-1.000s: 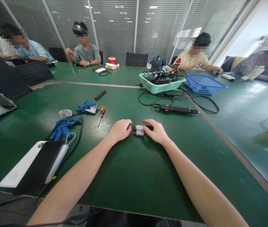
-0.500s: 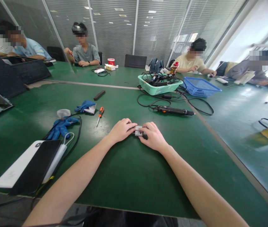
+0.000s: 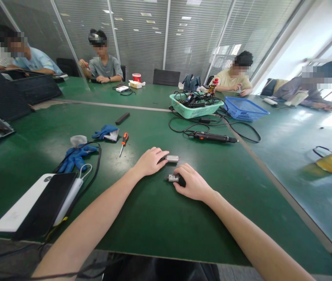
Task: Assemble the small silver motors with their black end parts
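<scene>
My left hand [image 3: 152,160] rests low over the table, its fingers closed on the dark end of a short part with a silver metal cylinder [image 3: 172,159], which sticks out to the right. Slightly nearer to me, my right hand [image 3: 193,182] grips the black end of a second small part with a silver slotted barrel [image 3: 172,178]. A dark tip on that barrel points left. The two parts lie apart, roughly parallel. What exactly they are, I cannot make out; my fingers cover part of each.
Left of my hands lie an orange-handled screwdriver [image 3: 124,144], blue gloves [image 3: 76,157], a dark bar [image 3: 122,118] and a white power bank [image 3: 22,205]. Beyond, a corded electric screwdriver [image 3: 213,137] lies near a green basket [image 3: 191,112] and a blue basket [image 3: 246,113]. Several people sit around.
The two small parts, side by side between my hands before, are now apart. My right hand has moved toward me with its part; the left hand has stayed nearly in place.
</scene>
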Tool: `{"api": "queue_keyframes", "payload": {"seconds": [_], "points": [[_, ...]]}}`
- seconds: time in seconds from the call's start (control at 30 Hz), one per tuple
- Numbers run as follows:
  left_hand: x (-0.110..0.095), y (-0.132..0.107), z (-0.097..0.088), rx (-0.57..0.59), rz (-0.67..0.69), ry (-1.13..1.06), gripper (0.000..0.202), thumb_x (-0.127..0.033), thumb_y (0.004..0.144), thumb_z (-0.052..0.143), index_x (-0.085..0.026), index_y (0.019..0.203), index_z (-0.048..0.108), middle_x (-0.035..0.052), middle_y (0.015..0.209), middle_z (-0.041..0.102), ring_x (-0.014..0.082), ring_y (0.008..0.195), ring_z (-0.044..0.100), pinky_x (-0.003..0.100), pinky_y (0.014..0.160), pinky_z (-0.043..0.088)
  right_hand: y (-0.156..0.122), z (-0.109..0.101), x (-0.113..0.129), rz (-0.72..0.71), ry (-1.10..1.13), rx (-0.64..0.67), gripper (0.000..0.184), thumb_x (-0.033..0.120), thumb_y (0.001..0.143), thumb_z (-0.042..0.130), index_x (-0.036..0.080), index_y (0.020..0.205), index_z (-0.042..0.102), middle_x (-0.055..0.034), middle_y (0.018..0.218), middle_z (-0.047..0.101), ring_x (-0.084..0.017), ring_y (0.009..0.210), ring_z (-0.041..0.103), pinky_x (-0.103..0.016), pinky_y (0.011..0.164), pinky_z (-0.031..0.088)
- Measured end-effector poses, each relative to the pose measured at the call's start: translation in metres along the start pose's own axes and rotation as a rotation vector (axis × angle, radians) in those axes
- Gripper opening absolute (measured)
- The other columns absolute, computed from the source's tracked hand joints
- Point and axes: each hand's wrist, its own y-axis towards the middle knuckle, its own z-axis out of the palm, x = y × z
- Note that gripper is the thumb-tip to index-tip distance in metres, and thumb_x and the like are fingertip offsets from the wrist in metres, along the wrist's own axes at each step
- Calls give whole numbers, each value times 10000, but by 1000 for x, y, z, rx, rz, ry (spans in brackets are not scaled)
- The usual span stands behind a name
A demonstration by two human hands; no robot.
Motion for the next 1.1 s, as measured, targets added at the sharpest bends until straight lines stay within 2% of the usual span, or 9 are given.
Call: {"api": "queue_keyframes", "payload": {"seconds": [0.23,0.53,0.67,0.77,0.9,1.1], "points": [[-2,0,-2,20,-20,1,408,-423,962,570,-210,1306,621,101,1192,634,256,1098,558,414,996,475,1,-1,-2,12,20,18,338,223,859,662,221,1189,589,-84,1071,675,-270,1008,604,-456,923,520],[-4,-1,-4,5,-17,-41,398,-385,925,604,-211,1283,615,99,1175,641,260,1092,569,421,998,480,2,-2,-3,38,25,34,363,247,857,680,217,1212,609,-93,1110,688,-275,1036,618,-463,941,521],[-3,-1,-2,-43,-44,-70,389,-302,931,568,-185,1302,592,85,1078,664,245,1046,590,401,975,493,2,-3,-3,39,33,36,362,258,857,684,212,1209,611,-97,1124,688,-273,1043,617,-462,950,518],[0,0,0,-106,-111,-76,303,-255,955,514,-176,1226,625,79,1036,678,229,1021,605,377,950,503,2,-3,-3,41,33,39,355,263,867,678,212,1212,610,-97,1132,689,-273,1048,619,-463,954,517],[8,1,-1,-182,-270,-52,226,-266,987,465,-193,1048,670,70,985,705,219,961,629,363,903,506,1,-3,-3,44,43,31,350,270,881,667,217,1222,608,-100,1144,686,-275,1063,621,-463,961,521],[16,-1,-6,-102,-422,71,324,-329,1013,427,-201,823,657,76,858,703,214,840,638,330,755,481,0,-3,-6,71,53,26,364,273,882,661,222,1239,608,-99,1153,674,-272,1077,621,-457,964,528]]}}
